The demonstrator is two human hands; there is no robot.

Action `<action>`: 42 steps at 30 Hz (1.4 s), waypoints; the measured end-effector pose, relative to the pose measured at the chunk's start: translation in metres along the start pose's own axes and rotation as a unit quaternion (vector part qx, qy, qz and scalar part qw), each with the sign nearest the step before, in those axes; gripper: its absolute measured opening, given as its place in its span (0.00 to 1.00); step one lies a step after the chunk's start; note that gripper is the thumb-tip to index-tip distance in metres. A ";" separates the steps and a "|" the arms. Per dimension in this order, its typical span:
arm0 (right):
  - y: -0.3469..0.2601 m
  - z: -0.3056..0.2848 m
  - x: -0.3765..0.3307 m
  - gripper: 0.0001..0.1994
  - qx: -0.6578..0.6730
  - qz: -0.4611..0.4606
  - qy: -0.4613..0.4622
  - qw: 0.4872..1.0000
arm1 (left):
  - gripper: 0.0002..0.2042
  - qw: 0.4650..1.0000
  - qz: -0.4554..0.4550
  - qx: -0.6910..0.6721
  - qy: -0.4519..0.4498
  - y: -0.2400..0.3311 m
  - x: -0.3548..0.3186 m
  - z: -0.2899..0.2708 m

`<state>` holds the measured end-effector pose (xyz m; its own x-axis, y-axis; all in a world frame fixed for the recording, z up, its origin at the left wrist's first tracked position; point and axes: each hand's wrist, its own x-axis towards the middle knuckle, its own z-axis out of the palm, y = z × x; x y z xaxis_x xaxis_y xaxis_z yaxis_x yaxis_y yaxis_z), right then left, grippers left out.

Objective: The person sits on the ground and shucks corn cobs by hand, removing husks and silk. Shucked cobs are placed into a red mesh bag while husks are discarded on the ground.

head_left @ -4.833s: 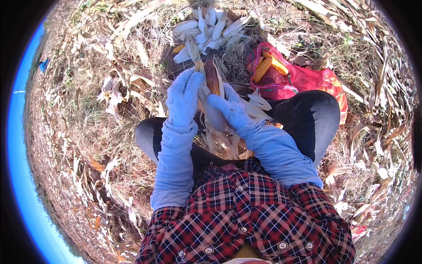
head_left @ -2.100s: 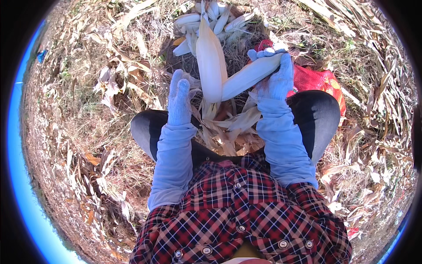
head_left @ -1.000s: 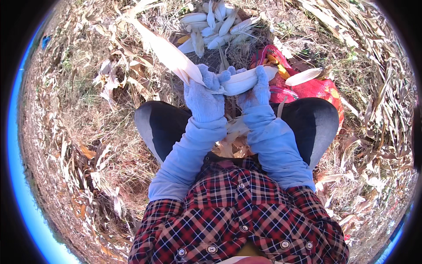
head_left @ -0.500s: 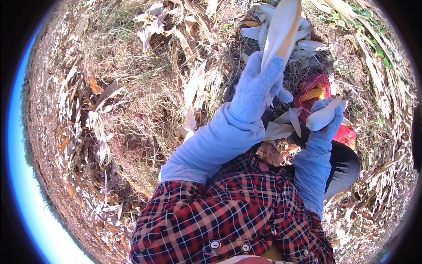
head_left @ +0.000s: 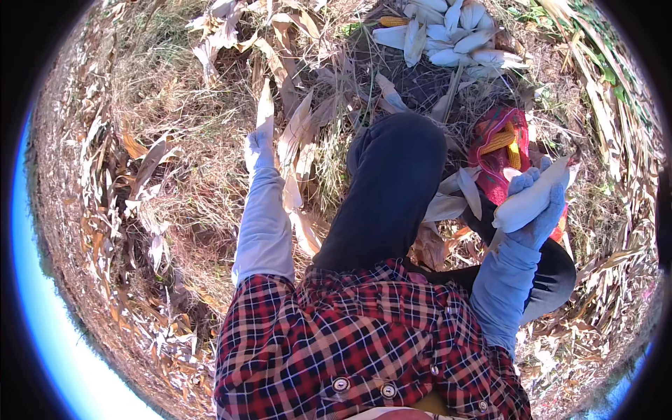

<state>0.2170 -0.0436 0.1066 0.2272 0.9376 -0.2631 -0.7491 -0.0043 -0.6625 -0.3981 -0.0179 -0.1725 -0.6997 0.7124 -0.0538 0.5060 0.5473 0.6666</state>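
At near right, right hand (head_left: 548, 222) curled round pale ear of corn (head_left: 528, 204). Farther out at left, left hand (head_left: 259, 149) over dry grass (head_left: 199, 175), pale husk (head_left: 265, 105) jutting past it; can't tell how closed. Beyond right hand, red mesh bag (head_left: 495, 186), yellow cobs (head_left: 498, 142) inside. Far right, heap of pale ears (head_left: 448, 36).

The right hand (head_left: 550, 218) grips a pale corn ear (head_left: 530, 201) near a red mesh bag (head_left: 493, 185); the left hand (head_left: 259, 151) adjoins a pale husk (head_left: 265, 106).
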 end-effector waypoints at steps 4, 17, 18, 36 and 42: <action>0.022 0.015 -0.008 0.35 -0.028 0.019 0.035 0.999 | 0.17 0.918 0.023 0.390 -0.070 0.069 -0.048 0.046; 0.058 0.031 -0.007 0.34 -0.011 0.111 0.019 0.994 | 0.15 0.972 -0.173 -0.138 -0.073 -0.043 -0.036 0.019; 0.058 0.032 -0.007 0.34 -0.008 0.119 0.010 0.993 | 0.15 0.946 -0.191 -0.260 -0.016 -0.052 -0.038 0.006; 0.078 0.034 -0.031 0.31 0.032 0.115 -0.024 0.993 | 0.21 0.795 0.252 -0.261 -0.486 0.395 -0.284 -0.042; 0.047 0.037 -0.051 0.29 -0.021 0.016 -0.053 0.998 | 0.18 0.655 0.014 -0.439 -0.615 0.391 -0.273 0.066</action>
<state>0.1477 -0.0783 0.1148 0.1341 0.9685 -0.2098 -0.7279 -0.0474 -0.6840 0.0237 0.0306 0.0540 0.5113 0.8276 -0.2318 -0.3525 0.4479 0.8216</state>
